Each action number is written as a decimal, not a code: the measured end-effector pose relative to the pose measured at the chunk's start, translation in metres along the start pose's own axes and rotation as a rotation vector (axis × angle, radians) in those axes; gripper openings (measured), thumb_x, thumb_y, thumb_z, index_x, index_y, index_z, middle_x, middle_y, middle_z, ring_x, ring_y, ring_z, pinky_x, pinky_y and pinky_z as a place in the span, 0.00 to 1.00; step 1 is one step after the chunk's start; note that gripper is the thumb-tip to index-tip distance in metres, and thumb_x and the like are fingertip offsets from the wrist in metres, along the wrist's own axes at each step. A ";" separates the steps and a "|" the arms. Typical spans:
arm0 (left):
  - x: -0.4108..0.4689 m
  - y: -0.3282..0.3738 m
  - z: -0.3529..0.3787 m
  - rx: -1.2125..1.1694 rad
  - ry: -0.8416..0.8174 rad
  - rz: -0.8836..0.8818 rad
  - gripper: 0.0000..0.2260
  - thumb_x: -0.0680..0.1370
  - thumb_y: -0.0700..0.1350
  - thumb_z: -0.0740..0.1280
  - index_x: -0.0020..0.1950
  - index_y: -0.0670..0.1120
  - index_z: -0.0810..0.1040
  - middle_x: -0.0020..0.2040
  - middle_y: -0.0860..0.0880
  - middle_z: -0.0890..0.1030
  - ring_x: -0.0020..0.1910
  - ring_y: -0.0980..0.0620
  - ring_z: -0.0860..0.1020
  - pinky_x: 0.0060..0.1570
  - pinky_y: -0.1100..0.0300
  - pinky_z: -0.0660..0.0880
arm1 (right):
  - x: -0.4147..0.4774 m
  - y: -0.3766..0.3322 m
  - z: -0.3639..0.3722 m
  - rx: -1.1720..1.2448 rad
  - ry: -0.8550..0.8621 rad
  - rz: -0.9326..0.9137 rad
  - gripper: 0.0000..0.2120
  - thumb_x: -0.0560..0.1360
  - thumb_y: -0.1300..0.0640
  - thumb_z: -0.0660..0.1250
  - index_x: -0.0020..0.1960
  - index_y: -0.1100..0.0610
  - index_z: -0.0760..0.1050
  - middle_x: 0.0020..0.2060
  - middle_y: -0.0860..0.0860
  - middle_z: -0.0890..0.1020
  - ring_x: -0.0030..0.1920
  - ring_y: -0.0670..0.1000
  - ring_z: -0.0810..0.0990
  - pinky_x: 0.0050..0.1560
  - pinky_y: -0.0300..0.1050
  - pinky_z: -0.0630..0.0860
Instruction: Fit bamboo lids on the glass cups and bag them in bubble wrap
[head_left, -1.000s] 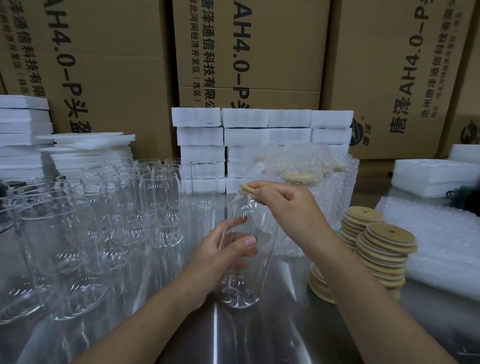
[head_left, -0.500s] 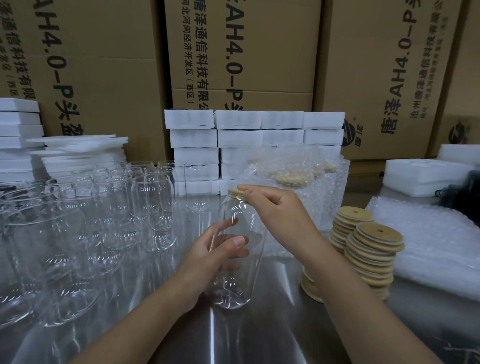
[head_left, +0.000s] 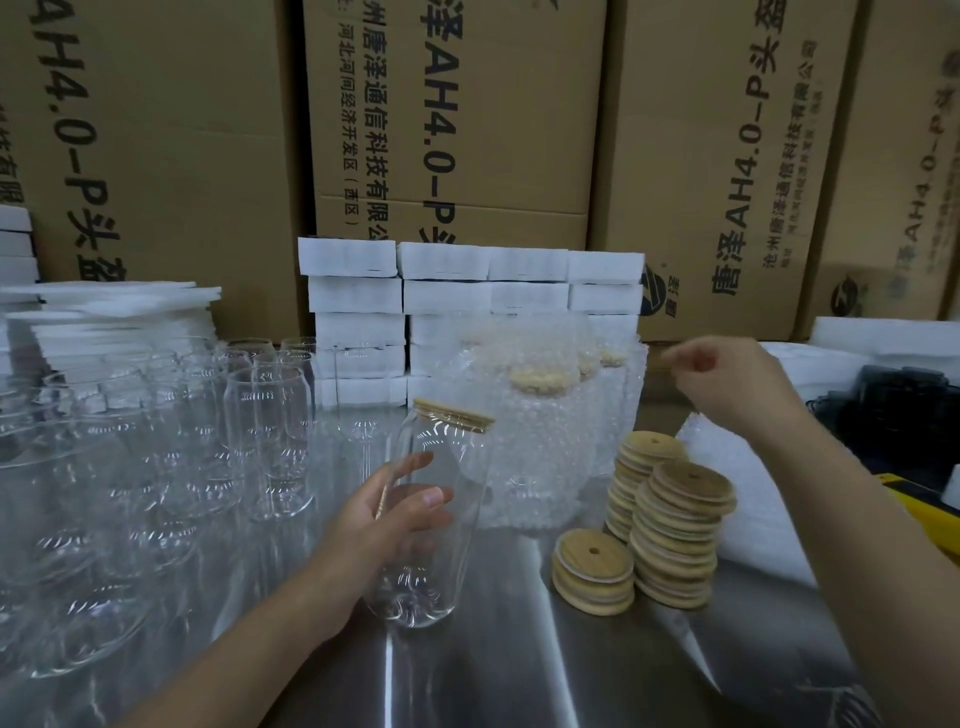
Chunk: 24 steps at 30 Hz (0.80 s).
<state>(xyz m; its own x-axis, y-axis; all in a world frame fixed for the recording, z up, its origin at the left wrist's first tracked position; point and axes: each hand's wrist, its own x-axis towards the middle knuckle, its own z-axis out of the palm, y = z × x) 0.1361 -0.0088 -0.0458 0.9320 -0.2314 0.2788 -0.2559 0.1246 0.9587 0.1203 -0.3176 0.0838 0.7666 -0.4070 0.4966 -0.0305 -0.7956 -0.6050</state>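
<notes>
My left hand (head_left: 395, 519) is curled round a cup (head_left: 457, 457) near the front of the bench (head_left: 519, 675), and its lid (head_left: 453, 413) is on. My right hand (head_left: 727, 384) is up over the right side. It looks blurry, so I cannot tell if it holds anything. Some wrapped cups (head_left: 540, 415) stand behind. I think this cup needs its bag next. Lots of bare cups (head_left: 270, 441) and lids (head_left: 675, 535) are left.

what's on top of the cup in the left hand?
A bamboo lid caps the glass cup, nothing above it. Its underside is hidden inside the rim.
</notes>
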 end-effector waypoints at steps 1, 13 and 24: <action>0.000 -0.001 0.000 -0.003 0.001 -0.004 0.33 0.59 0.60 0.73 0.63 0.55 0.76 0.52 0.49 0.85 0.51 0.49 0.84 0.44 0.56 0.80 | 0.009 0.013 -0.001 -0.092 -0.058 0.064 0.15 0.77 0.63 0.62 0.59 0.51 0.79 0.59 0.51 0.80 0.52 0.53 0.78 0.48 0.46 0.76; 0.001 -0.001 0.000 -0.017 -0.011 -0.002 0.32 0.59 0.59 0.74 0.62 0.55 0.76 0.51 0.49 0.85 0.50 0.50 0.84 0.42 0.58 0.79 | 0.030 0.076 0.011 -0.541 -0.222 0.314 0.11 0.77 0.55 0.64 0.55 0.61 0.75 0.52 0.58 0.78 0.55 0.59 0.76 0.53 0.50 0.74; -0.002 0.001 0.001 0.010 0.004 0.019 0.25 0.67 0.53 0.72 0.63 0.55 0.75 0.50 0.51 0.85 0.49 0.52 0.84 0.41 0.62 0.79 | -0.039 -0.073 -0.007 0.462 0.060 -0.200 0.04 0.73 0.51 0.72 0.39 0.48 0.80 0.34 0.41 0.81 0.35 0.38 0.76 0.34 0.36 0.70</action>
<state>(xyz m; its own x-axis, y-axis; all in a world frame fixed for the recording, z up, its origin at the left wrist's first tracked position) 0.1341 -0.0095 -0.0448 0.9280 -0.2249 0.2970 -0.2762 0.1195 0.9536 0.0882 -0.2472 0.1131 0.6897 -0.3033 0.6575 0.4100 -0.5849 -0.6999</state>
